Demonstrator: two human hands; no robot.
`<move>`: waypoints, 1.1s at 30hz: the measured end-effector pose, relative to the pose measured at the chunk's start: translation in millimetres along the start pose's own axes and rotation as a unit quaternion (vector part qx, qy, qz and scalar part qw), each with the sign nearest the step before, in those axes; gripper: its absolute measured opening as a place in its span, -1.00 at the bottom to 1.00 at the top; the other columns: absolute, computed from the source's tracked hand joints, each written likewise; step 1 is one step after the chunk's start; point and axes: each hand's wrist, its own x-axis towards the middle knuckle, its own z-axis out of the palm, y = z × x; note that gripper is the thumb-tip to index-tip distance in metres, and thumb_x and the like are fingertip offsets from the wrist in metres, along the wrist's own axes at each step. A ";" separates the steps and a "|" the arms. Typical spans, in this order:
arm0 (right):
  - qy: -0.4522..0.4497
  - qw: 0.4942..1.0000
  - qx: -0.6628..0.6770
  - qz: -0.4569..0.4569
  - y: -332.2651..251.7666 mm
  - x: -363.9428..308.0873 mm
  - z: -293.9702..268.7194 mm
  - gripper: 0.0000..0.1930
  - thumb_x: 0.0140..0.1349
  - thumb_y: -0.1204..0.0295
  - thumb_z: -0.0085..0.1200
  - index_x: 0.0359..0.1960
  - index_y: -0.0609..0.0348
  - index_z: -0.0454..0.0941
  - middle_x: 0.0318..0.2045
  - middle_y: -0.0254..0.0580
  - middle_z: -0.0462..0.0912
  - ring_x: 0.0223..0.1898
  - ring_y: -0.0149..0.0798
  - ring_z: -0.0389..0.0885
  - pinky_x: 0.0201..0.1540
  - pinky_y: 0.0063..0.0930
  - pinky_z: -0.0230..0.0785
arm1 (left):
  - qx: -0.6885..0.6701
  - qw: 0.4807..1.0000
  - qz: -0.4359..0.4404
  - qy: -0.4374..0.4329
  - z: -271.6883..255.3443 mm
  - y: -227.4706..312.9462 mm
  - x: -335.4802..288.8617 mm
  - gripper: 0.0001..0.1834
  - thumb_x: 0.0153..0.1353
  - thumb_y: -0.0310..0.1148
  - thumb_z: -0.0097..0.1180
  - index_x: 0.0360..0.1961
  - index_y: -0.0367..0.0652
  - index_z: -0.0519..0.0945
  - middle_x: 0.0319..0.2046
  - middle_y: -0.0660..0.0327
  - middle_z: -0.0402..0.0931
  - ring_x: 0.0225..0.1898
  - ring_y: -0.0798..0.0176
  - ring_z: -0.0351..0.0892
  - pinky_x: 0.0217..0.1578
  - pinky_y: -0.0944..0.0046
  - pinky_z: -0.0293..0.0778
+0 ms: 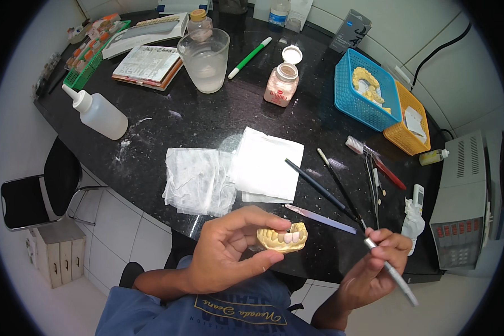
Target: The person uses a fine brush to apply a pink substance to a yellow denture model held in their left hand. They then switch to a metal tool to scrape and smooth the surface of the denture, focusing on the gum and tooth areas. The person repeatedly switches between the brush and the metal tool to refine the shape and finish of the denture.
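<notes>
Between the thumb and fingers of my left hand (229,246) is a yellowish dental model (280,239) of a tooth arch, held above the front edge of the table. A few teeth at its front are paler, whitish-pink. To the right, my right hand (378,269) closes around a slim silver-handled tool (395,274), slanted with its far end toward the table. Its tip overlaps other tools, so its kind is unclear. Just beyond the model lie white folded tissues (269,165), a crumpled gauze sheet (199,179) and a pale nail-file-like strip (322,218).
Dark brushes (325,187), tweezers (372,185) and a red-handled toothbrush (389,171) lie on the right. Farther back stand an open powder jar (281,84), a glass of cloudy water (204,64), a squeeze bottle (101,115) and a blue basket (341,92) with another model. A grey machine (459,196) borders the right.
</notes>
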 end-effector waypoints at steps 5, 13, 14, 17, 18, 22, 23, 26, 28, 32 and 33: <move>-0.099 0.984 -0.084 0.121 -12.3 24.6 -20.7 -0.75 0.21 0.59 0.20 -0.12 0.40 0.45 -0.25 -0.10 0.41 -0.30 -0.27 0.57 -0.15 -0.46 0.51 | -0.002 0.999 0.019 -0.027 -5.8 -3.3 -0.7 -0.59 0.16 -0.70 0.19 0.06 -0.42 0.46 0.00 0.04 0.46 0.08 0.24 0.53 0.14 0.28 0.48; -0.107 0.994 -0.036 0.011 -16.6 22.4 -11.1 -0.66 0.12 0.48 0.33 -0.32 0.18 0.31 -0.46 -0.16 0.49 -0.33 -0.17 0.61 -0.21 -0.39 0.56 | 0.047 0.998 0.038 -0.013 0.3 -3.3 1.0 -0.63 0.11 -0.70 0.22 -0.02 -0.41 0.50 -0.11 0.07 0.47 -0.06 0.29 0.57 0.06 0.30 0.49; -0.095 0.995 -0.019 0.001 -15.7 16.3 -6.7 -0.66 0.12 0.46 0.33 -0.32 0.17 0.30 -0.45 -0.14 0.50 -0.34 -0.17 0.61 -0.19 -0.36 0.56 | 0.048 0.998 0.043 -0.011 2.3 -4.3 2.3 -0.63 0.11 -0.70 0.22 -0.02 -0.40 0.50 -0.12 0.08 0.48 -0.06 0.29 0.57 0.06 0.30 0.49; -0.089 0.996 0.007 0.006 -8.0 5.8 3.9 -0.70 0.21 0.42 0.24 -0.20 0.26 0.36 -0.42 -0.14 0.51 -0.32 -0.19 0.61 -0.14 -0.33 0.55 | 0.060 0.997 0.051 -0.005 -0.4 -9.1 -1.4 -0.61 0.13 -0.71 0.21 0.02 -0.37 0.51 -0.08 0.09 0.49 0.02 0.26 0.54 0.08 0.29 0.48; -0.066 0.997 0.009 0.028 -8.3 2.6 10.9 -0.70 0.23 0.38 0.22 -0.18 0.29 0.37 -0.43 -0.17 0.50 -0.33 -0.21 0.60 -0.16 -0.34 0.54 | 0.064 0.997 0.053 -0.007 -1.1 -10.0 -2.2 -0.60 0.14 -0.71 0.21 0.04 -0.36 0.52 -0.05 0.10 0.49 0.05 0.25 0.53 0.09 0.28 0.47; -0.078 0.995 0.057 0.014 -7.1 -4.6 10.9 -0.71 0.25 0.43 0.19 -0.10 0.34 0.44 -0.32 -0.07 0.55 -0.28 -0.19 0.63 -0.13 -0.35 0.56 | 0.102 0.993 0.064 -0.007 0.8 -9.0 0.2 -0.63 0.14 -0.68 0.22 0.02 -0.36 0.55 -0.05 0.11 0.49 0.05 0.27 0.53 0.10 0.30 0.46; -0.090 0.992 0.083 -0.006 -5.4 -6.2 10.2 -0.73 0.24 0.47 0.20 -0.11 0.34 0.45 -0.27 -0.02 0.57 -0.25 -0.18 0.65 -0.11 -0.36 0.56 | 0.101 0.993 0.061 -0.007 1.8 -8.3 -1.1 -0.62 0.14 -0.68 0.22 0.02 -0.36 0.55 -0.04 0.11 0.49 0.05 0.28 0.53 0.10 0.30 0.46; -0.099 0.992 0.078 -0.018 -10.3 -18.2 16.6 -0.81 0.23 0.50 0.19 -0.19 0.33 0.49 -0.38 0.00 0.61 -0.29 -0.14 0.67 -0.11 -0.27 0.57 | 0.104 0.993 0.061 -0.002 3.8 -8.9 -2.5 -0.63 0.14 -0.68 0.23 0.01 -0.36 0.54 -0.03 0.11 0.49 0.05 0.29 0.53 0.09 0.31 0.46; -0.085 0.994 0.067 0.007 -14.5 -28.0 21.5 -0.79 0.29 0.41 0.15 -0.22 0.32 0.49 -0.47 0.00 0.66 -0.33 -0.12 0.70 -0.11 -0.19 0.58 | 0.115 0.991 0.064 0.001 4.0 -10.6 -2.3 -0.65 0.14 -0.68 0.24 -0.01 -0.35 0.55 -0.02 0.10 0.49 0.04 0.30 0.54 0.07 0.32 0.47; -0.109 0.989 0.095 -0.024 -8.1 -35.3 23.8 -0.63 0.37 0.16 0.05 -0.21 0.33 0.47 -0.46 0.03 0.64 -0.37 -0.12 0.70 -0.15 -0.19 0.60 | 0.094 0.992 0.074 0.031 8.9 -13.1 -5.9 -0.66 0.11 -0.66 0.29 -0.06 -0.34 0.55 -0.06 0.12 0.53 0.00 0.32 0.56 0.02 0.35 0.48; -0.107 0.988 0.105 -0.024 -7.0 -36.5 24.4 -0.63 0.37 0.17 0.06 -0.20 0.33 0.47 -0.45 0.03 0.64 -0.36 -0.12 0.70 -0.16 -0.20 0.61 | 0.105 0.991 0.079 0.032 8.6 -14.6 -7.1 -0.66 0.10 -0.66 0.30 -0.08 -0.34 0.55 -0.08 0.12 0.54 -0.01 0.32 0.57 0.01 0.35 0.48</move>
